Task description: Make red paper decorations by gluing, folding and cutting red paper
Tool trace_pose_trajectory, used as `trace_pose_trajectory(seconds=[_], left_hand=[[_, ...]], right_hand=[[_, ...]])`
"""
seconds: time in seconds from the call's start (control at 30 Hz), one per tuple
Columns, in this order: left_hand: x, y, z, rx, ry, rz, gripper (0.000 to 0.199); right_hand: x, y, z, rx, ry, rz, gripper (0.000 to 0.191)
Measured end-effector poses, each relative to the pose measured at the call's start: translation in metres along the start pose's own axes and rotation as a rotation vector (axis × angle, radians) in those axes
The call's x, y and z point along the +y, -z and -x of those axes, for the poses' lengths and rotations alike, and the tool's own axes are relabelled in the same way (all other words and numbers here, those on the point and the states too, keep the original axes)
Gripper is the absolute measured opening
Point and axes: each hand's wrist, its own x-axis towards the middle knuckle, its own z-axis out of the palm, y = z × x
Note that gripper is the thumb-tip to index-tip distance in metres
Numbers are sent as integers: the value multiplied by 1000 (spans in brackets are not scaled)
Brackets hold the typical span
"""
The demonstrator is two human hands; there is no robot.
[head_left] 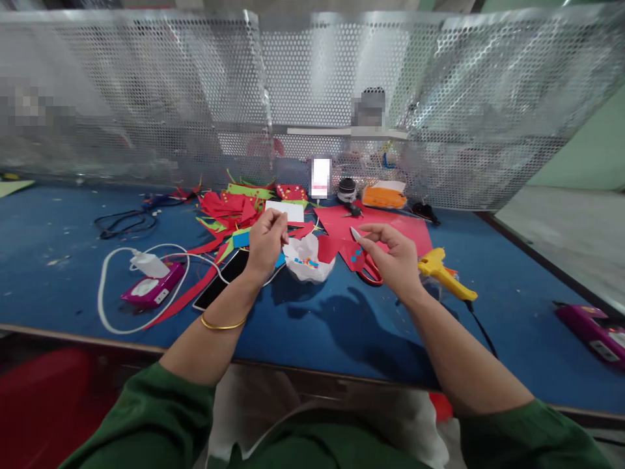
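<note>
Hold the right hand point(393, 257) steady, with thumb and forefinger pinched on a pale pointed piece point(357, 234). Keep the left hand point(266, 241) curled, fingertips gathered close together; cannot tell of anything held there. Better, probably, to pinch lightly and keep both wrists clear of the white scalloped bowl point(312, 273), sitting between the hands with small coloured bits point(308, 262) inside.

Around, largest first: see the perforated metal screen point(146, 85) behind, then the blue table point(53, 273) beneath. Beyond the right hand, note a red sheet point(415, 228) lying flat; to its right, a yellow glue gun point(446, 272). Near the left hand, find a dark phone point(219, 281), crossed by a white cable point(101, 286), likely to snag. Watch the red-handled scissors point(374, 272), crowding the right hand, and tiny blue squares point(355, 255) just beside
</note>
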Motion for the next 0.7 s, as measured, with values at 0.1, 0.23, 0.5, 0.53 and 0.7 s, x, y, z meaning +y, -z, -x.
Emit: trace_pose_trajectory(seconds=[0.1, 0.23, 0.5, 0.53, 0.7], left_hand=[[3, -6, 11, -61, -24, -34, 41], [10, -9, 22, -91, -72, -131, 46], [7, -13, 21, -287, -311, -246, 9], [6, -15, 22, -327, -323, -264, 9], [1, -21, 29, -378, -279, -375, 11]], right_hand=[[0, -1, 1, 2, 43, 34, 19], [2, -3, 4, -25, 116, 83, 14], [8, -10, 8, -94, 236, 139, 16], [8, -11, 9, -105, 244, 149, 16], [5, -15, 13, -169, 283, 171, 15]])
